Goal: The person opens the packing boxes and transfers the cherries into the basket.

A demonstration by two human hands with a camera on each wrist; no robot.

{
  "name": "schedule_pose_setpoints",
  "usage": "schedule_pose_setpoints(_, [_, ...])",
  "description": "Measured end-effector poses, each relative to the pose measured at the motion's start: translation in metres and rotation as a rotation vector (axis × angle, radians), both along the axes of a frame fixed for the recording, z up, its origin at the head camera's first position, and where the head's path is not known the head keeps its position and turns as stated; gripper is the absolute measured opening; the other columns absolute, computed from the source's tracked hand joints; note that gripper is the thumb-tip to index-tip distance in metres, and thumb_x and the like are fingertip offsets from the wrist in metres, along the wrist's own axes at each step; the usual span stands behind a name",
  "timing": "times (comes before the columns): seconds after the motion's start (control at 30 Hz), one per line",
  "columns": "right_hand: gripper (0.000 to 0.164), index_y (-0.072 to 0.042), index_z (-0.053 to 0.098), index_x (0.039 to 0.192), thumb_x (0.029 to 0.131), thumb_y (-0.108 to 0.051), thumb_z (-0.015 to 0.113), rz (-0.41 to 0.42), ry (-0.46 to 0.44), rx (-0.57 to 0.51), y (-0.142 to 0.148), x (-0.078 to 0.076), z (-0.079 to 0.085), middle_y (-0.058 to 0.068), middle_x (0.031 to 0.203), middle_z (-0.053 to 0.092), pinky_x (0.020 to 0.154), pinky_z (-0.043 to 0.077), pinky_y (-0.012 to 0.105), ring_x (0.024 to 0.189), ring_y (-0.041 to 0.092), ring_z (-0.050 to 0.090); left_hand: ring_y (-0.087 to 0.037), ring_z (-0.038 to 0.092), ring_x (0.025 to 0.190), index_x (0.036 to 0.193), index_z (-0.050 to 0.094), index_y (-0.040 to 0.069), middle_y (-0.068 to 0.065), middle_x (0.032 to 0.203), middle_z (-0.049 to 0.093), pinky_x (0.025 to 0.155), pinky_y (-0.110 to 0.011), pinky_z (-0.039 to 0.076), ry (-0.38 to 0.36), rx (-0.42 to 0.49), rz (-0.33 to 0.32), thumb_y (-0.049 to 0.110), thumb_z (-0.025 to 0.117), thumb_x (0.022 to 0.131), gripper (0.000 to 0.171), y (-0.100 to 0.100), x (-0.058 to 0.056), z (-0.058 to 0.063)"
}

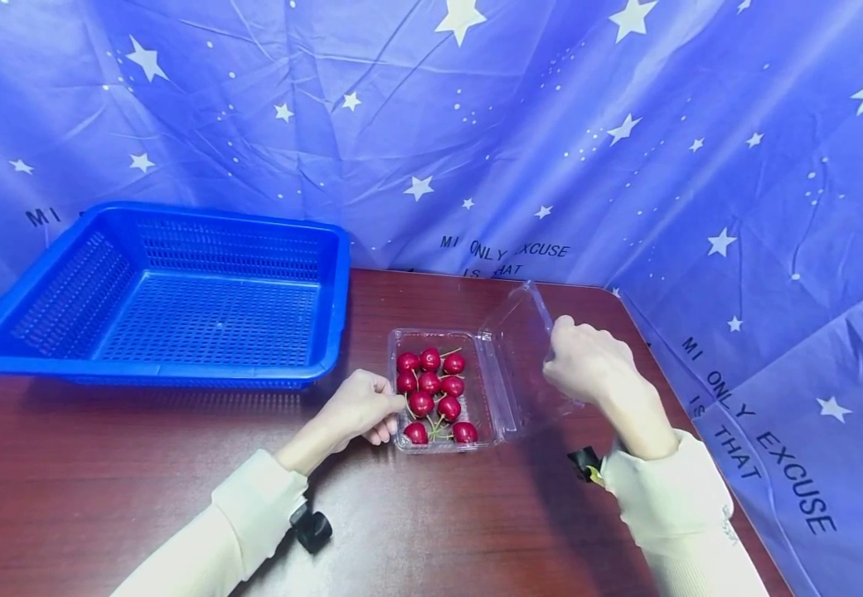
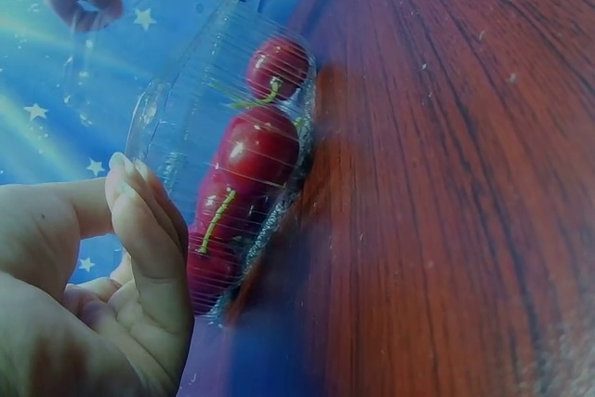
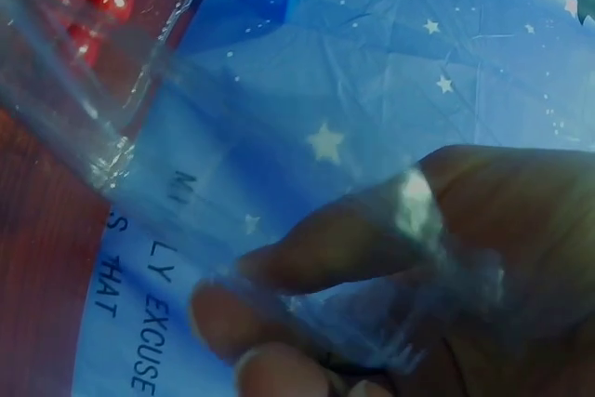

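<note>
A clear plastic clamshell box (image 1: 485,406) lies on the table with its lid (image 1: 518,356) raised on the right. Several red cherries (image 1: 429,382) with green stems sit inside the box. At the box's left rim, my left hand (image 1: 362,406) pinches the edge between thumb and fingers. The left wrist view shows this pinch close up, with cherries (image 2: 256,151) behind the ribbed clear wall. My right hand (image 1: 591,365) grips the lid's free edge, holding it up and tilted. In the right wrist view, thumb and curled fingers (image 3: 344,248) hold the clear plastic.
A blue perforated plastic basket (image 1: 222,319) stands at the left back of the dark red wooden table (image 1: 371,531). Blue curtain cloth (image 1: 401,124) with white stars and lettering hangs behind and along the right side.
</note>
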State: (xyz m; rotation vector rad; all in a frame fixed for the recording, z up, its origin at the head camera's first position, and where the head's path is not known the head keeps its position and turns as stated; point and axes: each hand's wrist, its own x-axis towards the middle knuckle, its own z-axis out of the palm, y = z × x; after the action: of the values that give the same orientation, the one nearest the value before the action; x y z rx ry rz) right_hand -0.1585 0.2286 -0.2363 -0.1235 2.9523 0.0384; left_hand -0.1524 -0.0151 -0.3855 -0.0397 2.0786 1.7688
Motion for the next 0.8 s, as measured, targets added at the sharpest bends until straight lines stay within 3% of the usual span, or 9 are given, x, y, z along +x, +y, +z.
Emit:
schedule_pose_setpoints(0.37, [0.022, 0.007, 0.05, 0.088, 0.08, -0.014, 0.05, -0.034, 0.014, 0.011, 0.008, -0.006, -0.009, 0.034, 0.094, 0.066, 0.06, 0.049, 0.058, 0.087, 0.052, 0.062, -0.007, 0.048, 0.033, 0.056, 0.051, 0.006, 0.001, 0.041, 0.052, 0.031, -0.015, 0.04, 0.004, -0.01, 0.002, 0.003, 0.06, 0.083, 0.028, 0.0, 0.0, 0.0])
schedule_pose_setpoints(0.53, [0.031, 0.009, 0.052, 0.096, 0.083, -0.019, 0.051, -0.096, -0.023, 0.013, 0.013, -0.009, -0.012, 0.037, 0.104, 0.065, 0.068, 0.049, 0.06, 0.095, 0.054, 0.06, -0.006, 0.047, 0.032, 0.057, 0.053, 0.005, 0.002, 0.041, 0.053, 0.031, -0.014, 0.039, 0.028, -0.032, 0.0, 0.005, 0.061, 0.083, 0.027, 0.0, 0.0, 0.001])
schedule_pose_setpoints(0.8, [0.045, 0.008, 0.061, 0.101, 0.086, -0.034, 0.055, -0.141, -0.094, 0.027, 0.025, -0.018, -0.019, 0.037, 0.112, 0.063, 0.069, 0.05, 0.059, 0.098, 0.054, 0.059, -0.004, 0.043, 0.031, 0.054, 0.051, 0.008, 0.002, 0.04, 0.052, 0.03, -0.014, 0.038, 0.05, -0.054, 0.01, 0.005, 0.061, 0.082, 0.03, 0.0, 0.001, 0.0])
